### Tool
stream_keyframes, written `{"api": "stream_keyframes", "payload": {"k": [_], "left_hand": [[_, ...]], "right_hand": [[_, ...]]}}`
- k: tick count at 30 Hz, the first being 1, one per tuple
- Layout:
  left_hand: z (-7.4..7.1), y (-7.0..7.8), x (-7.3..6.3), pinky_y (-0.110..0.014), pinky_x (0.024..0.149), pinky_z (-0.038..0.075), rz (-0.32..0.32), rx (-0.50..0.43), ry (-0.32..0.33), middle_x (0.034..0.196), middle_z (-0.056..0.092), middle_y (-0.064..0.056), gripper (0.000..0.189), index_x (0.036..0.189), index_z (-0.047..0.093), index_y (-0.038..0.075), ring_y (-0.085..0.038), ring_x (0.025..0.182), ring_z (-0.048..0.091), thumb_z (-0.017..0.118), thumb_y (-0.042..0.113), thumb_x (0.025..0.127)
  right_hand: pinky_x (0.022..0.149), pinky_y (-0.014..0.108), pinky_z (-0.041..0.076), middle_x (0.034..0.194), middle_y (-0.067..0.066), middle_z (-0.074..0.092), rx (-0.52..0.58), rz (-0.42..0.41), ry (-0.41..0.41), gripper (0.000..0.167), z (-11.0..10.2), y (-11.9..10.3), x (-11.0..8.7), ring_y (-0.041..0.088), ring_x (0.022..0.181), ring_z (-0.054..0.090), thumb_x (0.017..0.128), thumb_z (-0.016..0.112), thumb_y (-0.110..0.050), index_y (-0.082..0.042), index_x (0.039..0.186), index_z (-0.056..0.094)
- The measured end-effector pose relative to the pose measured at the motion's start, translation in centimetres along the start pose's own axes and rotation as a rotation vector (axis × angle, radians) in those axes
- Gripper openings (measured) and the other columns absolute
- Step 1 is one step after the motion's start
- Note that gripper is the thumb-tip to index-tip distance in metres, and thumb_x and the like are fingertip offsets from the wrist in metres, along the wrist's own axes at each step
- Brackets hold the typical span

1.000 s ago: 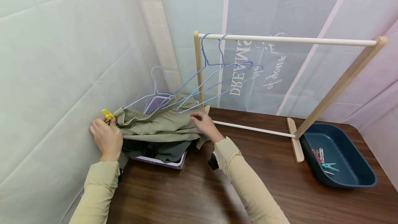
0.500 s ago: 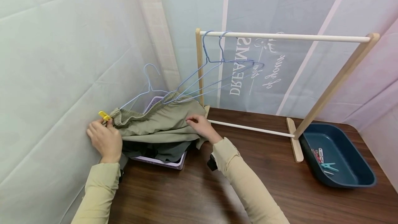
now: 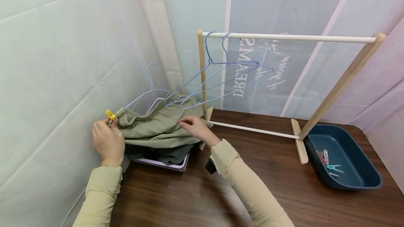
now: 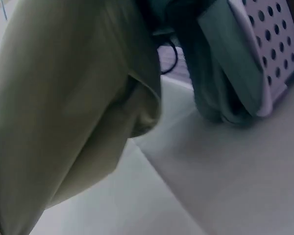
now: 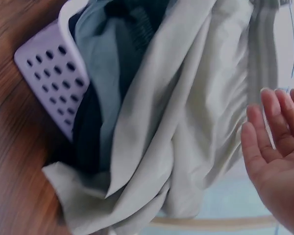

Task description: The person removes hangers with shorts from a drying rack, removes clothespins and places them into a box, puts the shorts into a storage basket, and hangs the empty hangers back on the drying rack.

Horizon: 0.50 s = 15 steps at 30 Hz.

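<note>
My left hand (image 3: 108,139) pinches a yellow clothespin (image 3: 111,115) at the left end of an elastic waistband. That waistband belongs to olive-grey shorts (image 3: 157,125), spread beneath a light blue wire hanger (image 3: 139,97), whose lower part the cloth hides. In the right wrist view, the shorts (image 5: 186,117) drape in folds past the basket's edge. My right hand (image 3: 195,127) hovers over the right part of the shorts; its fingers (image 5: 279,127) are loosely bent and hold nothing. The left wrist view shows hanging olive cloth (image 4: 63,88), with the left fingers out of view.
A lilac basket (image 3: 181,167) with dark clothes (image 3: 176,154) sits under the shorts. Behind stands a wooden rack with a white rail (image 3: 300,38) and two blue hangers (image 3: 209,62). A dark blue tub (image 3: 353,164) at right holds several clothespins (image 3: 332,168). A fabric wall (image 3: 63,80) borders the left.
My right hand has moved left over the shorts. The left hand, clothespin and hanger have shifted slightly, and the hanger's hook has turned. The rack's hangers have swayed a little.
</note>
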State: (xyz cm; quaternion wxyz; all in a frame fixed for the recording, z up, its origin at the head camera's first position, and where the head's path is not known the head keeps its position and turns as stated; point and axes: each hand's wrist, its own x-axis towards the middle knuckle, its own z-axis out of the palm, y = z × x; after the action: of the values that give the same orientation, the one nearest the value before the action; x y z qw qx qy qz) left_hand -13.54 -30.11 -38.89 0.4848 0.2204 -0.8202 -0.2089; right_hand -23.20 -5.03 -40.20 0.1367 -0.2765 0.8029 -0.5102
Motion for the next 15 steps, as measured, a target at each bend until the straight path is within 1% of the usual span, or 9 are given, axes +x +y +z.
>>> {"api": "stream_keyframes", "payload": {"k": [2,6,9,12,15], "left_hand": [[-0.1,0.3,-0.2,-0.056,0.07,0.041,0.029,0.024,-0.027,0.097,0.056,-0.027,0.036,0.104,0.055,-0.008,-0.046,0.092,0.053,0.054,0.027,0.096],[-0.3,1.2,-0.5,-0.056,0.062,0.041,0.071,0.056,-0.078,0.095,0.058,-0.024,0.036,0.103,0.056,-0.006,-0.046,0.084,0.056,0.056,0.029,0.096],[-0.7,2.0,-0.7,-0.057,0.057,0.04,0.103,0.052,-0.111,0.092,0.06,-0.023,0.032,0.101,0.057,-0.005,-0.047,0.074,0.058,0.059,0.027,0.095],[-1.2,2.9,-0.9,-0.057,0.052,0.04,0.134,0.042,-0.154,0.089,0.063,-0.023,0.031,0.098,0.058,-0.004,-0.047,0.065,0.058,0.063,0.026,0.092],[-1.8,3.9,-0.9,-0.056,0.053,0.041,0.133,0.012,-0.23,0.087,0.067,-0.023,0.031,0.096,0.061,-0.002,-0.046,0.065,0.06,0.066,0.027,0.09]], "right_hand": [[0.096,0.035,0.048,0.124,0.011,0.063,0.024,-0.021,-0.032,0.031,0.3,-0.8,-0.1,0.024,0.116,0.059,0.099,0.051,-0.023,-0.006,0.123,0.062],[0.092,0.03,0.05,0.123,0.011,0.065,0.077,-0.074,-0.049,0.032,1.0,-2.7,-0.2,0.023,0.113,0.061,0.099,0.053,-0.024,-0.006,0.123,0.063],[0.088,0.026,0.05,0.122,0.013,0.065,0.122,-0.121,-0.037,0.032,1.7,-4.0,-0.4,0.024,0.111,0.062,0.098,0.054,-0.022,-0.004,0.122,0.063],[0.084,0.022,0.05,0.122,0.012,0.065,0.143,-0.161,-0.016,0.031,2.2,-5.2,-0.5,0.023,0.109,0.062,0.097,0.055,-0.022,-0.005,0.122,0.063],[0.082,0.021,0.05,0.122,0.011,0.065,0.136,-0.2,0.015,0.031,2.6,-6.1,-0.5,0.022,0.107,0.063,0.096,0.057,-0.023,-0.006,0.122,0.063]]}}
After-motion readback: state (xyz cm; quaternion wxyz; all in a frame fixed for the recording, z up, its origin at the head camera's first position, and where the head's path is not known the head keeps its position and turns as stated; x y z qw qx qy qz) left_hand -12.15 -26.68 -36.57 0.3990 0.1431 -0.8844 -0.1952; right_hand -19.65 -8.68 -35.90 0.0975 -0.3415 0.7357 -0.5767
